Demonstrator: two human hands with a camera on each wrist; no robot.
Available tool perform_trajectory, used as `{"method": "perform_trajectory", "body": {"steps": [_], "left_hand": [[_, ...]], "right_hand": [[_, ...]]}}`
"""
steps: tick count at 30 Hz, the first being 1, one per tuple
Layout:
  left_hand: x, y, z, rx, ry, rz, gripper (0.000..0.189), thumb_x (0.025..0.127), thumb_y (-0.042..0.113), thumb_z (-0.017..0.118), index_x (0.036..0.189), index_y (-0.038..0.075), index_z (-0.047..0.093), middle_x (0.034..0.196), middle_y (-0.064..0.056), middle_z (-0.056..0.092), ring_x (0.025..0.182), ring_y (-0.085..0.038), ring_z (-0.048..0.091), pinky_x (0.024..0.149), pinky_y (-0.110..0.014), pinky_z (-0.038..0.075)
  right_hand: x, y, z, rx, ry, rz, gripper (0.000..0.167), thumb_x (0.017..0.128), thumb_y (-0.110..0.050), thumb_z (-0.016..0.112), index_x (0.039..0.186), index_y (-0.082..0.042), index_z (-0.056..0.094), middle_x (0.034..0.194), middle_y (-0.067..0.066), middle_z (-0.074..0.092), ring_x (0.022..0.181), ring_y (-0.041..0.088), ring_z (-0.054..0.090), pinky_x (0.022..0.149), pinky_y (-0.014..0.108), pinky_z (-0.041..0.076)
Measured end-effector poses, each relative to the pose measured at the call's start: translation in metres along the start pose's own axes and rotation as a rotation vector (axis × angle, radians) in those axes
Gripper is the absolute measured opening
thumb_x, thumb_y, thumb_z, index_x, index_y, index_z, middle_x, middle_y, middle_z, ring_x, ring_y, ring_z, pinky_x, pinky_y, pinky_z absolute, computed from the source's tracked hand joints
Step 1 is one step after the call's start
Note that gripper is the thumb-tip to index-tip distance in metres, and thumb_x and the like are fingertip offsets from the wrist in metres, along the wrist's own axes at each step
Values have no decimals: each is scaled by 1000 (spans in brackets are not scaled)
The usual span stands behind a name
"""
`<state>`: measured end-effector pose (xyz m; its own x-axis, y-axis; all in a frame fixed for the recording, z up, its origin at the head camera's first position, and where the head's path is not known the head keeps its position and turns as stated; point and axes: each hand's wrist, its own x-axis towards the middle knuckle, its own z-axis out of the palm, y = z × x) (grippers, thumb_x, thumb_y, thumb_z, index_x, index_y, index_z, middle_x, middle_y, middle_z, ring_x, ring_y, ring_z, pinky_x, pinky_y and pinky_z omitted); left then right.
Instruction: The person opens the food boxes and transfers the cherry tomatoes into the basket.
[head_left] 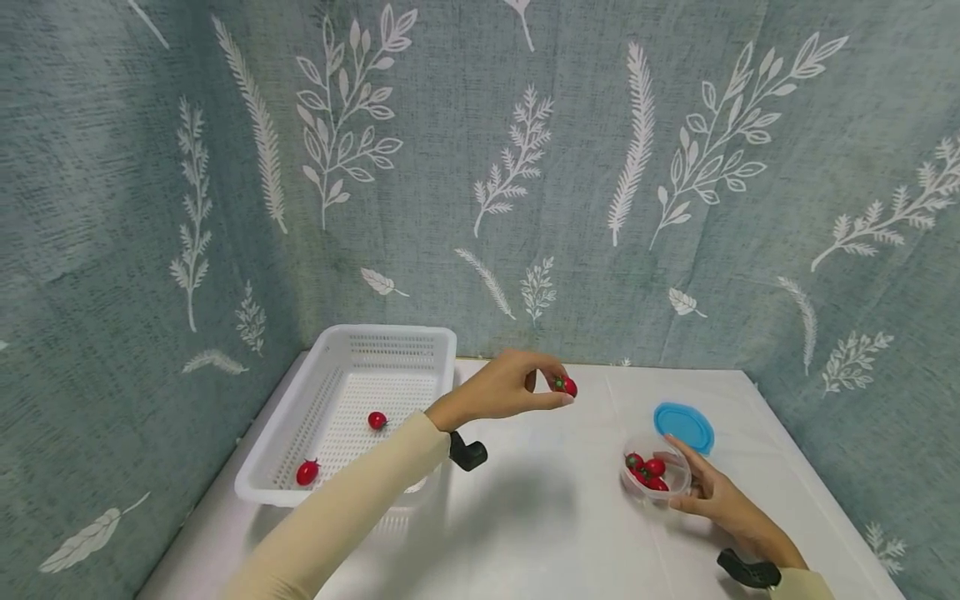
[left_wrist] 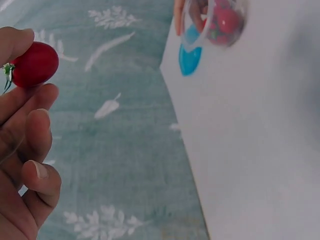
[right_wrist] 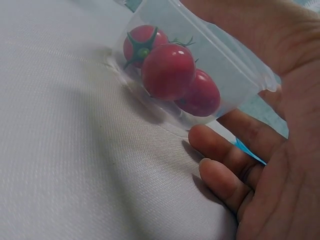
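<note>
Between thumb and fingers my left hand (head_left: 517, 386) pinches a red cherry tomato (head_left: 566, 386), held above the table between the basket and the tub. Its green stem shows beside my thumb in the left wrist view, where the tomato (left_wrist: 36, 65) is large. My right hand (head_left: 712, 492) grips a clear plastic tub (head_left: 678, 473) by its right side, thumb at the near side. Several cherry tomatoes (head_left: 654, 468) lie inside it. Seen from the right wrist, the tub (right_wrist: 225, 60) is tilted, with tomatoes (right_wrist: 169, 72) visible through its wall.
A white perforated basket (head_left: 258, 467) stands at the left, with two cherry tomatoes on its floor, one (head_left: 377, 420) near the middle and one (head_left: 307, 472) near the front. Behind the tub lies a blue lid (head_left: 684, 427). Patterned grey-green cloth (head_left: 570, 208) walls the white table (head_left: 555, 533).
</note>
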<state>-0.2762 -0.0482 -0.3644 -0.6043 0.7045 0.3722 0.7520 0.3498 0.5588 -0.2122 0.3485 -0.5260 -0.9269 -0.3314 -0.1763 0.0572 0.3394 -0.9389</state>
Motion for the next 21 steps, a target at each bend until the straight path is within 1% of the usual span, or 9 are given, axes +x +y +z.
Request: {"method": "perform_trajectory", "body": {"steps": [2, 6, 10, 12, 15, 19, 21], "left_hand": [[-8, -1, -7, 0, 17, 7, 15, 95, 36, 76, 107, 26, 74, 94, 19, 69, 61, -9, 50, 58, -25, 42], [-25, -4, -20, -2, 39, 0, 13, 94, 37, 77, 105, 30, 73, 95, 20, 68, 64, -10, 52, 61, -27, 45], [-46, -9, -29, 1, 62, -49, 14, 94, 42, 76, 105, 34, 73, 96, 21, 68, 67, -10, 53, 62, -28, 46], [-55, -12, -34, 14, 72, -72, 14, 94, 45, 75, 105, 36, 73, 96, 21, 68, 67, -10, 53, 60, -28, 45], [-69, -15, -40, 38, 88, -98, 15, 94, 47, 75, 106, 37, 73, 94, 21, 68, 63, -10, 53, 55, -28, 43], [-87, -18, -49, 48, 105, -139, 17, 93, 45, 76, 107, 36, 74, 94, 19, 68, 62, -11, 54, 51, -28, 42], [-96, -21, -52, 54, 114, -159, 18, 92, 43, 78, 108, 35, 74, 94, 18, 68, 62, -11, 54, 51, -28, 42]], "right_hand": [[1, 1, 0, -15, 4, 4, 94, 98, -16, 71, 167, -23, 7, 164, 22, 6, 69, 16, 40, 61, 30, 38], [3, 1, -1, -53, 30, 45, 96, 97, -22, 74, 167, -25, 8, 167, 21, 3, 78, 20, 43, 68, 31, 41], [4, 1, 1, -62, 35, 70, 96, 96, -23, 74, 167, -28, 8, 166, 17, 7, 79, 21, 45, 71, 31, 43], [4, 1, 1, -63, 34, 68, 96, 97, -23, 73, 167, -27, 7, 166, 18, 7, 78, 21, 44, 70, 31, 43], [4, 1, 1, -58, 33, 71, 96, 97, -24, 73, 167, -26, 7, 167, 19, 3, 82, 21, 44, 71, 32, 42], [3, -1, 1, -43, 28, 69, 96, 97, -23, 73, 167, -26, 6, 168, 19, 2, 80, 21, 42, 69, 31, 42], [2, -1, 1, -36, 28, 63, 97, 97, -21, 73, 167, -26, 6, 167, 20, 4, 78, 20, 42, 67, 31, 41]]}}
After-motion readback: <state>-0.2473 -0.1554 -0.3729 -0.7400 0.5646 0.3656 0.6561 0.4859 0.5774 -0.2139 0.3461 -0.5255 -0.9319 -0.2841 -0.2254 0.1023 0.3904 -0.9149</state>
